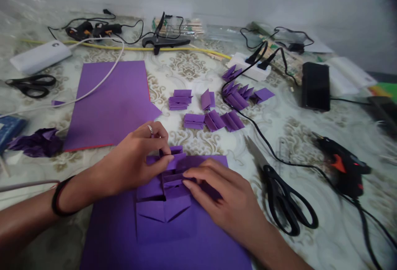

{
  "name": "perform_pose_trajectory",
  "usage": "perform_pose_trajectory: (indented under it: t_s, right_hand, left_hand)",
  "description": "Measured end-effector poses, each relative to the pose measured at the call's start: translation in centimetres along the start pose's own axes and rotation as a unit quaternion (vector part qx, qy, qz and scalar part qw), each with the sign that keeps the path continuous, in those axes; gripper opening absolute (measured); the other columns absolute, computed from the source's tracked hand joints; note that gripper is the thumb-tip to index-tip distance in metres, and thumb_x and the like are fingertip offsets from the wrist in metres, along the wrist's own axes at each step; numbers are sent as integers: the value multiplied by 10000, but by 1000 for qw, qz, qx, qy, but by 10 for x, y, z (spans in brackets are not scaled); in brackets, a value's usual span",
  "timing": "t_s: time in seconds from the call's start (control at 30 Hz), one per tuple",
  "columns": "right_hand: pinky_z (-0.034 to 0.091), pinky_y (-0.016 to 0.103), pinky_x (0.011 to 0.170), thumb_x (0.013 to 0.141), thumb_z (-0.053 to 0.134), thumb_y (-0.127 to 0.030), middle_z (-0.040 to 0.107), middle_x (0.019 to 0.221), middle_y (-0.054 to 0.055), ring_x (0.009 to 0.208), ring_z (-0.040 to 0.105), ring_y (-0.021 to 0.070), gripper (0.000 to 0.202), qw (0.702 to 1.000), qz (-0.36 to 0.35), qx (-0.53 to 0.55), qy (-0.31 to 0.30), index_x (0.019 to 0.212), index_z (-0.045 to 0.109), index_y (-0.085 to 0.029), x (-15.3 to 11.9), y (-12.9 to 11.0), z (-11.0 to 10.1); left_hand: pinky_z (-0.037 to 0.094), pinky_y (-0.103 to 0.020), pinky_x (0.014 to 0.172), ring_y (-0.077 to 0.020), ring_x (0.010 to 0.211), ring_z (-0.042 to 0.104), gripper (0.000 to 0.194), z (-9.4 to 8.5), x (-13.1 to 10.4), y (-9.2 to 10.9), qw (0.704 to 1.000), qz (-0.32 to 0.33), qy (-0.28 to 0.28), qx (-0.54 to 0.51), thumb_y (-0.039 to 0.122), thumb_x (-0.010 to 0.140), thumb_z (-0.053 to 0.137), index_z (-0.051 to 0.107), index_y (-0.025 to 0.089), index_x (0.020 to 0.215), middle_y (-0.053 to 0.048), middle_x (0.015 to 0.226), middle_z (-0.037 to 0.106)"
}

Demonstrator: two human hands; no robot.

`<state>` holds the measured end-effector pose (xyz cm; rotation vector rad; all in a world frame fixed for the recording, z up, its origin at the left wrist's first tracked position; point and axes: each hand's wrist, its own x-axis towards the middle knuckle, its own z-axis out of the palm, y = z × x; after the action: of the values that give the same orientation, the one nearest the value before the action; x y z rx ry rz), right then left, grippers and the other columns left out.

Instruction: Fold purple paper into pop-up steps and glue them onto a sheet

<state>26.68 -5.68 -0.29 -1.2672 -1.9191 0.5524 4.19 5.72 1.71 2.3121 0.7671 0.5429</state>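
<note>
A large purple paper sheet (173,253) lies in front of me, with a smaller purple paper piece (166,228) on it that carries folded flaps. My left hand (145,154) is closed at the far edge of the flaps, thumb and finger pinching a folded purple paper piece (176,150). My right hand (220,191) pinches the right end of another folded paper piece (173,178), just nearer to me. Beyond both hands lie several loose folded purple pieces (214,120). The inner fingers of the left hand are partly hidden.
Black-handled scissors (281,199) and a glue gun (344,160) with its cord lie at right. A purple sheet (108,104) and crumpled purple paper (35,142) are at left. Behind stand a white power strip (249,66), a black plier-like tool (163,40) and a white box-like device (41,57).
</note>
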Motion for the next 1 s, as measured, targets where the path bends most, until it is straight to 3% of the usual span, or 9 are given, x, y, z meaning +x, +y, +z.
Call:
perform_pose_trajectory:
  t_s: [0.23,0.37,0.57,0.73,1.0]
  right_hand:
    - [545,289,725,1048,697,-184,693,845,3,757,670,146,59,1000,-6,5,-11,993,707,-166,-2,-4,-5]
    - [561,352,750,1082,669,-271,713,802,6,727,677,171,196,995,-71,-17,-66,928,746,-177,-8,-12,-13]
    - [589,394,770,1102,636,-296,733,797,5,696,692,193,194,988,-94,-78,-98,1096,780,-167,-15,-15,-9]
    - [570,379,757,1121,596,-312,753,825,11,724,709,200,211,986,-85,-60,-129,1100,768,-191,-17,-16,-2]
    - [543,349,726,1122,556,-220,721,757,2,665,664,178,267,983,-87,-34,-159,961,769,-217,-17,-20,-8]
  left_hand:
    - [507,-322,899,-182,956,647,49,-6,-2,16,999,34,-1,-11,216,1009,731,726,189,1049,-24,1043,643]
    - [445,-371,864,-200,898,639,87,-6,-7,26,995,62,-72,39,233,959,809,731,202,936,-1,945,677]
    - [437,-403,923,-220,928,646,158,-1,-8,23,993,48,-93,62,93,965,699,713,193,843,-22,928,708]
    - [453,-392,957,-222,946,650,160,-5,-3,18,997,29,-58,46,115,987,663,718,195,859,-26,929,705]
    - [485,-280,807,-150,836,636,159,-23,7,15,999,-18,-29,-20,143,1014,623,719,194,898,3,902,685]
